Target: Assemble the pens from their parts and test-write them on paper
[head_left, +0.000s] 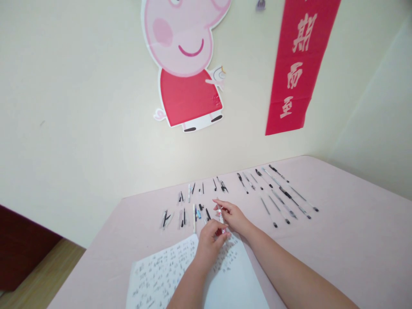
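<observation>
A white pen with pink and red markings [220, 215] stands out between my two hands, held above the top of a sheet of paper. My left hand [210, 238] is closed, pinching the pen's near end between thumb and fingers. Around its far end, the fingers of my right hand [234, 216] are closed too. Below the hands lies the paper [236, 287], an open double page with handwriting over its left half and upper right. Just beyond my left hand are pen parts, among them a cream pen barrel [194, 216] and a dark cap [201, 207].
Several black and clear pens [291, 199] lie in slanted rows at the right of the pink-covered table [347, 240]. Disassembled pen parts [165, 219] sit in small groups at the back left. Behind the table, a pig cutout [191, 96] and red banner [291, 73] hang on the wall.
</observation>
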Action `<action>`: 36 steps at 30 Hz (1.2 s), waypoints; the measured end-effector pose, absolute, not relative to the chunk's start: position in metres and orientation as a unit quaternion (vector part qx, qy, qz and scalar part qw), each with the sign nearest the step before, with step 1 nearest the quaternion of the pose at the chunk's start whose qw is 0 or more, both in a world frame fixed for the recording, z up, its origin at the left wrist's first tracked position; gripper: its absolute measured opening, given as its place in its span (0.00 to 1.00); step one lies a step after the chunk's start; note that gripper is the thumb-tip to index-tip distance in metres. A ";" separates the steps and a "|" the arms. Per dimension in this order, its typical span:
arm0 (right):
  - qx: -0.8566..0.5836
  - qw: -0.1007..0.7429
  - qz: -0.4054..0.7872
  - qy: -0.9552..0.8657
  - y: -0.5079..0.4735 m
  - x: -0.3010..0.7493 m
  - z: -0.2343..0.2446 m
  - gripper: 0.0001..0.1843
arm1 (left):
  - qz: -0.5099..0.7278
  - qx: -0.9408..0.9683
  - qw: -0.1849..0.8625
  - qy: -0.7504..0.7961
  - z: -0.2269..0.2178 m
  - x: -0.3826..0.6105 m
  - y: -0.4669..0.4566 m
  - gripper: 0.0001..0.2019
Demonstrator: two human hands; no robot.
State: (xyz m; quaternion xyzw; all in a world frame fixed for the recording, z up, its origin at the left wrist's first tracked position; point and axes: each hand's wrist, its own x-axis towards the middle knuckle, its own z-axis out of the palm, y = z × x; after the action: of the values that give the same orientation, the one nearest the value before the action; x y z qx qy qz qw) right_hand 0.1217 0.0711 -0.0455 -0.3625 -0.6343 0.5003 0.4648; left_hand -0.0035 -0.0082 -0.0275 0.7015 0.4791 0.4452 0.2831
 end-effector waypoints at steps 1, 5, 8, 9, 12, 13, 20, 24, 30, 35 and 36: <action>-0.362 0.463 0.498 -0.637 0.071 0.121 -0.046 0.26 | 0.447 0.699 0.285 0.480 -0.028 -0.004 -0.008 0.06; -0.361 0.458 0.496 -0.643 0.071 0.119 -0.048 0.26 | 0.447 0.696 0.288 0.483 -0.029 -0.004 -0.008 0.07; -0.364 0.450 0.491 -0.651 0.070 0.119 -0.049 0.25 | 0.446 0.698 0.284 0.484 -0.029 -0.004 -0.008 0.06; -0.365 0.447 0.490 -0.653 0.070 0.119 -0.049 0.25 | 0.446 0.698 0.283 0.483 -0.029 -0.004 -0.008 0.06; -0.367 0.444 0.487 -0.657 0.069 0.119 -0.049 0.25 | 0.445 0.700 0.281 0.483 -0.030 -0.004 -0.008 0.06; -0.368 0.444 0.485 -0.658 0.069 0.119 -0.049 0.26 | 0.445 0.700 0.279 0.483 -0.030 -0.004 -0.008 0.06; -0.376 0.450 0.468 -0.661 0.068 0.119 -0.050 0.22 | 0.437 0.710 0.293 0.468 -0.026 -0.003 -0.010 0.10; -0.388 0.473 0.454 -0.647 0.069 0.121 -0.053 0.19 | 0.426 0.721 0.299 0.457 -0.021 -0.003 -0.012 0.14; -0.426 0.513 0.450 -0.594 0.064 0.126 -0.049 0.13 | 0.461 0.666 0.346 0.474 -0.024 -0.001 -0.017 0.18; -0.440 0.514 0.469 -0.567 0.058 0.127 -0.036 0.16 | 0.443 0.649 0.300 0.541 -0.020 -0.003 -0.017 0.09; -0.447 0.514 0.466 -0.565 0.058 0.126 -0.034 0.18 | 0.422 0.659 0.290 0.551 -0.017 -0.004 -0.018 0.09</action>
State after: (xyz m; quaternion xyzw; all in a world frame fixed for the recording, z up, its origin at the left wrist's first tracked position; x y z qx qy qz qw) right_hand 0.1261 0.0582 -0.0342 -0.4470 -0.5648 0.4662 0.5137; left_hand -0.0044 -0.0176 -0.0168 0.6589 0.5511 0.4216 0.2904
